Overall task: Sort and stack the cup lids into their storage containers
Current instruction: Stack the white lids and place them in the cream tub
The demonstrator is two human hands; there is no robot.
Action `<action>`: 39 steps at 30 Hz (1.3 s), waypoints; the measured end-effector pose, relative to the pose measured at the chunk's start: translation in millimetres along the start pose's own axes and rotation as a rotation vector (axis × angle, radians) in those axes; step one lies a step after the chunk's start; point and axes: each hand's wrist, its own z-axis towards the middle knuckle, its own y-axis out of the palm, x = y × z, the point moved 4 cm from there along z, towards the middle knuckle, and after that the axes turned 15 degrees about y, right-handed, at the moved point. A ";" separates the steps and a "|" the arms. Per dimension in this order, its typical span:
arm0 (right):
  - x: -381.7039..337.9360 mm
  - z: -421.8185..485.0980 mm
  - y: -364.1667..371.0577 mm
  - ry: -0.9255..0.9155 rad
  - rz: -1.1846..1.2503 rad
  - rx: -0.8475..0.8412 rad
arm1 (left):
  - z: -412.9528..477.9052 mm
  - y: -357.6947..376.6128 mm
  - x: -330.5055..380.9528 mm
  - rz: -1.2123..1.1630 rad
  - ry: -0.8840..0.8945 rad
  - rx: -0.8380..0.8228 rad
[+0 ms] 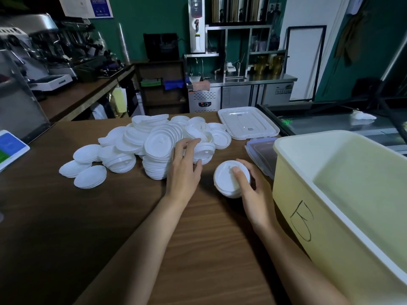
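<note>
Right hand (251,190) clamps a short lid stack (226,179), thumb on top, low over the wooden counter (110,216) (can't tell if it's touching), just beside the cream bin (293,194). Left hand (185,170) has fingers spread, resting on the loose lid pile (154,139), not closed. Risk, my read: the pile is leaning stacks, so pulling one could topple its neighbours or mix sizes.

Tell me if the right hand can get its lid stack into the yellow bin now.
Probably yes: the right hand grips the lid stack beside the yellow bin, whose top is open.
</note>
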 end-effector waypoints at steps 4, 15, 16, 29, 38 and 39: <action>0.1 -0.2 0.0 -0.010 -0.023 -0.005 | 1.0 2.7 -4.5 0.068 -0.022 -0.028; -5.7 -5.9 -0.9 0.008 -0.014 -0.014 | -32.6 -33.7 3.6 -0.129 -0.026 0.046; -6.3 -6.5 -1.0 0.011 -0.011 -0.017 | -36.6 -38.7 3.8 -0.152 -0.063 0.066; -6.8 -5.3 -0.5 -0.026 -0.020 -0.054 | -39.6 -62.5 9.1 -0.837 -0.542 0.223; -6.7 -4.2 0.2 -0.038 -0.026 -0.069 | -37.9 -61.9 7.9 -1.062 -0.659 0.200; -7.0 -4.3 0.4 -0.038 -0.024 -0.074 | -36.1 -63.2 8.3 -1.106 -0.668 0.224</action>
